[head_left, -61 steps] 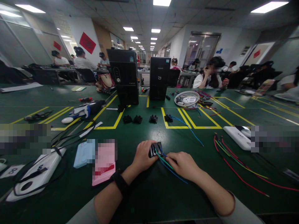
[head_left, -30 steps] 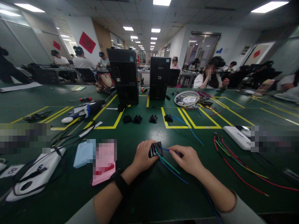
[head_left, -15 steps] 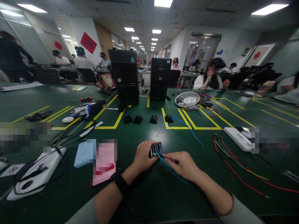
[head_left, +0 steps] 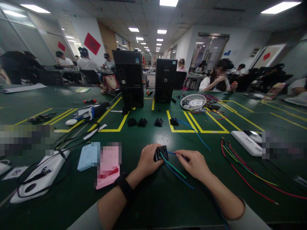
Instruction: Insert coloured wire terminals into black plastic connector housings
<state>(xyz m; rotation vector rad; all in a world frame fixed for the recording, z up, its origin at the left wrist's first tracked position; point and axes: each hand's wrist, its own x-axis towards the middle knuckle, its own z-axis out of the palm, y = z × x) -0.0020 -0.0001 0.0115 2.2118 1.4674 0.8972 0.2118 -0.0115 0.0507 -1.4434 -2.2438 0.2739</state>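
Note:
My left hand (head_left: 148, 160) is closed round a small black terminal block (head_left: 161, 152) just above or on the green table. A green wire (head_left: 177, 169) and a blue wire (head_left: 184, 181) run out of the block toward the lower right. Pinched in my right hand (head_left: 194, 163) is another blue wire (head_left: 171, 153), which spans the short gap to the block's right side. Whether its end is seated inside cannot be made out. Beyond my hands, several similar black blocks (head_left: 158, 122) stand in a row, the rightmost one with blue wires (head_left: 194, 129).
Red and yellow-green wires (head_left: 242, 171) lie at the right near a white device (head_left: 247, 142). To the left are a pink case (head_left: 110, 177), a blue case (head_left: 85, 157) and a white power strip (head_left: 45, 174) with black cables. Two black computer towers (head_left: 165, 81) stand behind, beside a white basket (head_left: 193, 101).
My right hand has moved slightly right and away from the block, so the blue wire between them shows more. The green wire now hangs free of my right fingers. The left hand keeps its grip.

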